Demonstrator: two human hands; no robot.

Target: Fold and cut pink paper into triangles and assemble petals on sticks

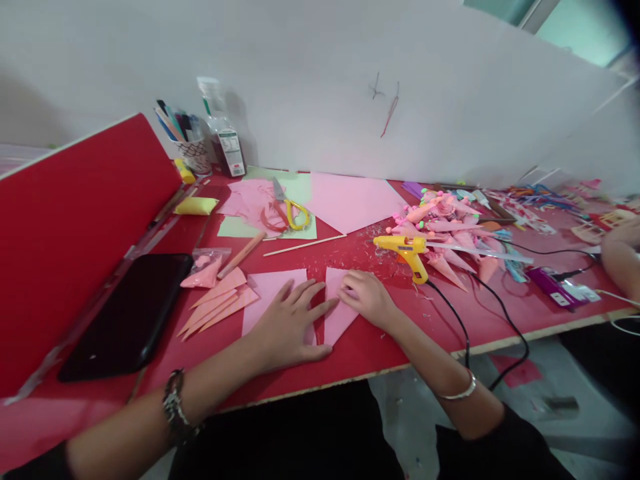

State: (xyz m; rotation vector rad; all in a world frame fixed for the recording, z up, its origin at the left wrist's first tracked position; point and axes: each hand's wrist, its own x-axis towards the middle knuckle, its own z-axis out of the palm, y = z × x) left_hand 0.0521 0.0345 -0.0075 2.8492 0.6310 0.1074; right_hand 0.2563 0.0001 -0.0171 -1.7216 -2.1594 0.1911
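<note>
My left hand (290, 325) lies with fingers spread over a pink paper piece (260, 287) on the red table, its fingertips reaching toward a second piece. That second pink paper (340, 320), pointed at the bottom, is under my right hand (366, 297), whose fingers are curled on its upper right edge. To the left of my left hand are several folded peach paper cones (220, 303). A thin wooden stick (305, 245) rests beyond both hands. Right of my right hand sits a yellow glue gun (407, 252) with a clear glue stick in its back.
A black phone-like slab (130, 313) lies at left. Scissors (295, 215) rest on paper scraps; a bottle (227, 143) and pen cup (194, 155) stand by the wall. Decorated pink cones (450, 230) are piled at right, with black cables (457, 320). Another person's arm (620, 260) shows at far right.
</note>
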